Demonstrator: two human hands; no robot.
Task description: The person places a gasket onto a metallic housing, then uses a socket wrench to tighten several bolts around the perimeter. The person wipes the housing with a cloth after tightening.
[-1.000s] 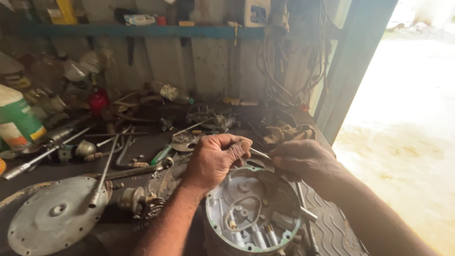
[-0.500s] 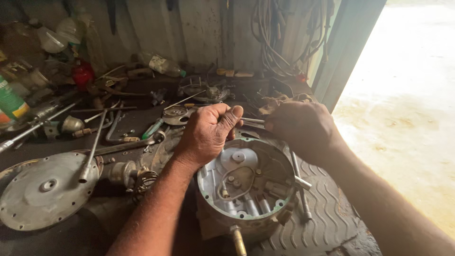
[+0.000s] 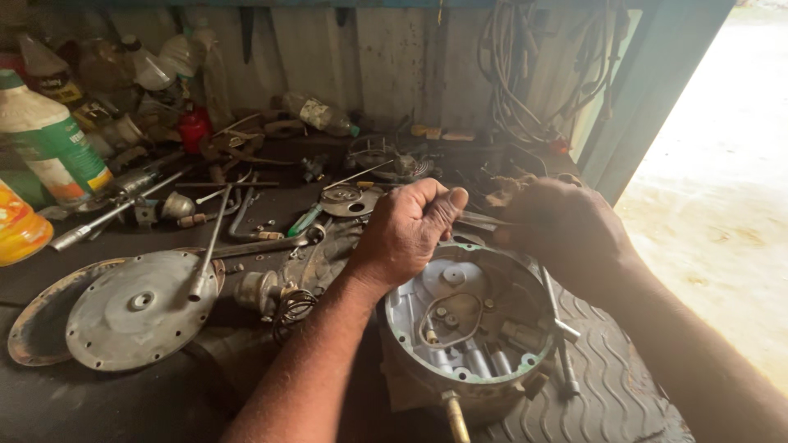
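A person's two bare hands work over a round metal engine housing (image 3: 472, 328) that sits open side up at the near edge of a dark, cluttered counter (image 3: 123, 402), partly on a ribbed black rubber mat (image 3: 607, 385). The housing acts as a shallow bowl: inside it lie a raised kidney-shaped plate, small bolts, several short silvery cylinders and a loop of thin wire. A brass-coloured shaft juts from its near rim.

The left hand (image 3: 408, 231) is curled into a fist above the housing's far rim, its fingers closed round a thin metal tool (image 3: 483, 220) whose tip points to the right. The right hand (image 3: 566, 234) is closed too, knuckles up, meeting the tool's tip just beside the left hand; what it pinches is hidden.

A slim T-shaped wrench (image 3: 558, 324) rests against the housing's right side.

To the left on the counter lies a round grey metal cover plate (image 3: 135, 312) with a rod resting on it, and a small spring-wound part sits between it and the housing. Farther back are loose wrenches and gears. At the far left stand a green-and-white plastic bottle (image 3: 49, 139) and an orange container (image 3: 18, 230), both closed, contents unseen. Cables hang on the back wall.
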